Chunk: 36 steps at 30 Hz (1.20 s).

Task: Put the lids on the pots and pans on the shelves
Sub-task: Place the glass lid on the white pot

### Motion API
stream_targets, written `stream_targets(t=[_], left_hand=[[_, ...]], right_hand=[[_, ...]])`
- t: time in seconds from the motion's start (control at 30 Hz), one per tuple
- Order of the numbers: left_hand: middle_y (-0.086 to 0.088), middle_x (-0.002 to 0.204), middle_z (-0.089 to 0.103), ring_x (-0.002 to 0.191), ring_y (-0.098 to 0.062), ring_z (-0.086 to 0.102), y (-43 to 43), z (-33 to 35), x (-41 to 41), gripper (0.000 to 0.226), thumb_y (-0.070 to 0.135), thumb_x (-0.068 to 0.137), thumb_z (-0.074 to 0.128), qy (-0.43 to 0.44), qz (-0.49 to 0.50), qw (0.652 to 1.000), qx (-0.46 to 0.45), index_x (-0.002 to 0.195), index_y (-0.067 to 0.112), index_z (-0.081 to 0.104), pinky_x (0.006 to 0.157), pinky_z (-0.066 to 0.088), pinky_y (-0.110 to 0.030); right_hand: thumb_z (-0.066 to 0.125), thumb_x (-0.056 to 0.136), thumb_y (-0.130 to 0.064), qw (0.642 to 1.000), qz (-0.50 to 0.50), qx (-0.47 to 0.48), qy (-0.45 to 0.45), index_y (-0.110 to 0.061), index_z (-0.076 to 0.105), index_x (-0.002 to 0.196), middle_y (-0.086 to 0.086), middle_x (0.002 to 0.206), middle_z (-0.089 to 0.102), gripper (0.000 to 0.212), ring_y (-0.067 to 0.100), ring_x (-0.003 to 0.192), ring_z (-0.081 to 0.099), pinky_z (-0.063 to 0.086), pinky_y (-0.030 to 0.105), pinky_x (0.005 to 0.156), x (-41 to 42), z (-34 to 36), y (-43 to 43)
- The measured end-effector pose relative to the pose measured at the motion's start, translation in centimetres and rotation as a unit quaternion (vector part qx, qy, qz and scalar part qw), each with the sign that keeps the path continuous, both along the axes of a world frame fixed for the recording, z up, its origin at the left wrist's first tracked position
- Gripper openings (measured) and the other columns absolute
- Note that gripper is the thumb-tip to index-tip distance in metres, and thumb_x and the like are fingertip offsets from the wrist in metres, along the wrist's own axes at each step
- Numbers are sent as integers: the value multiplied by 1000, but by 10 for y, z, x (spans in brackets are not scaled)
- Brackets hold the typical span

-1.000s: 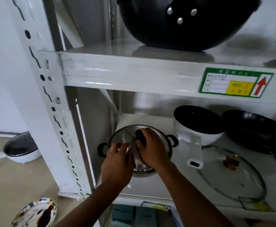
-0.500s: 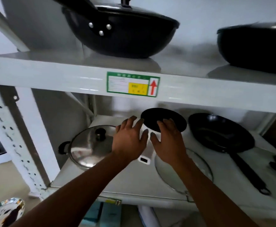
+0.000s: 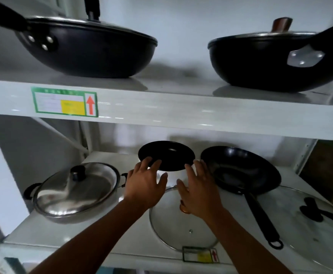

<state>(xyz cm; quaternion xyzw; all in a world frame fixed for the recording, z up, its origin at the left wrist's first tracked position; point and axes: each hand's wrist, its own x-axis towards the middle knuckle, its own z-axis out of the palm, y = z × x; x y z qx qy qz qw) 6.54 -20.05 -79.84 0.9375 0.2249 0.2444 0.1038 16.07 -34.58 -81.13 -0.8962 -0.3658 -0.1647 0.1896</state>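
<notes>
Head view: left hand [image 3: 144, 186] and right hand [image 3: 198, 191], fingers spread, flank the white saucepan with black interior [image 3: 166, 158] on the lower shelf [image 3: 102, 234] — contact uncertain. Round glass lid [image 3: 181, 230] lies flat just before it; lidded steel pot [image 3: 74, 191] left.

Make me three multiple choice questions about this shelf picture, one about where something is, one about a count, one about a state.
1. Where does the glass lid with the amber knob lie?
A. on the upper shelf
B. flat on the lower shelf, in front of the white saucepan
C. on the floor

2. How many black woks stand on the upper shelf?
A. one
B. two
C. four

3. The steel pot at the lower left is:
A. covered by its lid
B. uncovered
C. tipped over

Answers: 1 B, it lies under the right hand, before the saucepan. 2 B, the left wok and the right wok. 3 A, a steel lid with a black knob sits on it.
</notes>
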Motion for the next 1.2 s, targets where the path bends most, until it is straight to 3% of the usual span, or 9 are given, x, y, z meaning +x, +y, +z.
stream_targets(t=[0.13,0.3,0.4,0.53,0.6,0.67,0.77,0.97,1.2], left_hand=[[-2,153,34,136,-29,35,0,-12,3,54,50,93,38,55,16,998,18,144,33,32,106,34,-47],[-9,141,43,120,-37,51,13,-30,-7,55,41,95,39,185,39,981,-34,145,27,23,97,45,-50],[-15,123,55,107,-36,60,19,-31,-13,46,36,96,40,171,42,984,-38,139,21,29,87,51,-49],[-16,116,64,102,-36,63,21,-29,-14,54,36,93,42,196,32,978,-54,143,21,29,88,51,-46],[-16,119,64,105,-36,61,18,-24,-9,58,36,89,47,196,34,975,-101,143,22,31,90,49,-40],[-15,127,60,113,-34,57,15,-19,-3,62,35,87,52,196,36,967,-157,144,22,32,93,43,-36],[-12,133,57,119,-31,54,14,-13,1,62,36,89,53,213,30,963,-165,146,20,32,93,40,-34],[-12,125,60,108,-29,59,8,8,-18,67,35,78,71,271,20,945,-180,136,25,40,88,50,-35],[-6,126,58,110,-25,58,-31,11,-38,82,58,70,72,341,21,937,-66,135,24,36,92,50,-40]], right_hand=[[38,95,-49,996,12,-55,76,-19,28,150,12,159,25,63,30,147,20,30,44,115,9,-23,-11],[48,93,-45,982,27,-73,173,-26,41,142,4,138,52,52,25,125,52,46,39,100,9,-45,-10],[48,96,-34,982,25,-97,158,-19,51,133,8,130,56,40,28,122,53,43,38,101,10,-60,-6],[48,94,-26,988,16,-87,127,-16,59,101,8,105,58,16,28,100,58,43,34,78,3,-63,-7],[47,94,-25,990,21,-65,121,-17,59,97,6,101,59,15,26,97,59,40,31,74,-8,-54,-16],[47,95,-26,992,25,-29,117,-19,61,103,4,102,59,18,21,97,59,43,28,77,-19,-42,-31],[51,95,-30,993,17,30,117,-20,62,108,0,99,57,19,15,88,59,51,28,80,-33,-17,-55],[60,89,-21,995,-2,76,62,-14,66,93,4,91,60,10,23,87,60,48,35,76,-34,35,-76],[56,89,-13,989,32,139,44,-18,67,117,16,116,58,31,34,105,59,49,38,91,2,46,-27]])
